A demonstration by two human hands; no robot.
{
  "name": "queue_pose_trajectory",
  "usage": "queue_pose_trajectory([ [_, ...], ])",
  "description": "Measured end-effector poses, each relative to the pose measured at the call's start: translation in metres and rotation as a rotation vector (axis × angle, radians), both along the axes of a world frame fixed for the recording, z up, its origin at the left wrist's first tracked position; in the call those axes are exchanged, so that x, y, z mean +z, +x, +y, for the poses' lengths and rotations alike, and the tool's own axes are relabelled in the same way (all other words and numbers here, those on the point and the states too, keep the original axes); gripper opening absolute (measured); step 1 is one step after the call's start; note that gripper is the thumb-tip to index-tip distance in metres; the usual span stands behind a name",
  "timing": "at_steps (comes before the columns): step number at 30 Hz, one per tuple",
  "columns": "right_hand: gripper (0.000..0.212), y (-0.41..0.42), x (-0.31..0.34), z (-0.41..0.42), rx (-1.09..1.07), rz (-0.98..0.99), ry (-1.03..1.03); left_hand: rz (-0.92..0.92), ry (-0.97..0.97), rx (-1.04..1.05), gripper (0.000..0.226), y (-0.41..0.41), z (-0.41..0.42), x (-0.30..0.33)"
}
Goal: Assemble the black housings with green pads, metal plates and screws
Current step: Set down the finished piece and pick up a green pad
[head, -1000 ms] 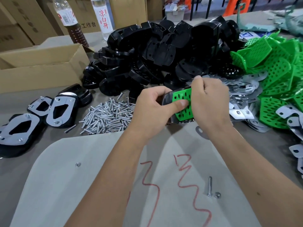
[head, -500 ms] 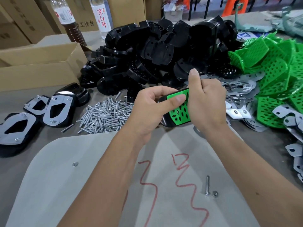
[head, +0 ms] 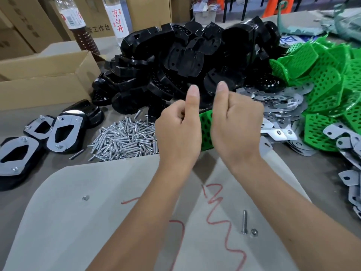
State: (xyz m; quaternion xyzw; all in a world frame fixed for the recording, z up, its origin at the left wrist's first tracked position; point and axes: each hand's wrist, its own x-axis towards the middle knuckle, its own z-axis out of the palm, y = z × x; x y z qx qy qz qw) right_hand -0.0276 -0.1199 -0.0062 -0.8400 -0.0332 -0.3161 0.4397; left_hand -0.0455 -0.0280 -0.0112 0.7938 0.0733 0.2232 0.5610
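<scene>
My left hand [head: 178, 132] and my right hand [head: 236, 130] are side by side above the table, fingers curled, both thumbs pointing up. Between them shows a green perforated pad [head: 206, 130] set in a black housing, gripped at its sides; the housing itself is almost wholly hidden behind the hands. Behind lies a big heap of black housings [head: 185, 61]. To the right are loose green pads [head: 322, 79] and metal plates [head: 279, 102]. A pile of screws [head: 125, 139] lies left of my left hand.
Three finished housings with metal plates [head: 60, 132] lie at the left. An open cardboard box [head: 45, 81] and two bottles [head: 78, 22] stand behind them. A grey sheet with red scribbles [head: 97, 212] covers the near table, carrying one screw [head: 244, 222] and a nut [head: 254, 232].
Both thumbs have lifted off the green pad and now point up. The hands have turned so their backs face me, covering most of the pad and housing.
</scene>
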Motion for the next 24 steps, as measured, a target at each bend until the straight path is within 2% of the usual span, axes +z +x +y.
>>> queue_pose_trajectory([
  [2,0.059,-0.004,-0.004,0.009,0.07,-0.052,-0.007,-0.025,0.088,0.127,0.067,0.0,0.002,0.0],
  [4,0.06,-0.003,-0.006,0.012,0.131,-0.046,0.07,-0.047,0.146,0.204,0.068,0.001,0.006,0.001],
  [9,0.064,0.001,-0.009,0.012,0.084,0.026,0.155,-0.109,0.242,0.266,0.068,0.003,0.005,0.004],
  [16,0.061,0.005,-0.007,0.004,0.124,0.119,0.325,-0.133,0.203,0.076,0.067,0.006,0.008,0.005],
  [21,0.059,0.003,-0.005,0.001,0.222,0.164,0.385,-0.127,0.066,-0.042,0.065,0.007,0.011,0.007],
  [24,0.061,0.003,-0.002,0.0,0.188,0.119,0.364,-0.144,-0.048,-0.092,0.073,0.007,0.011,0.003],
])
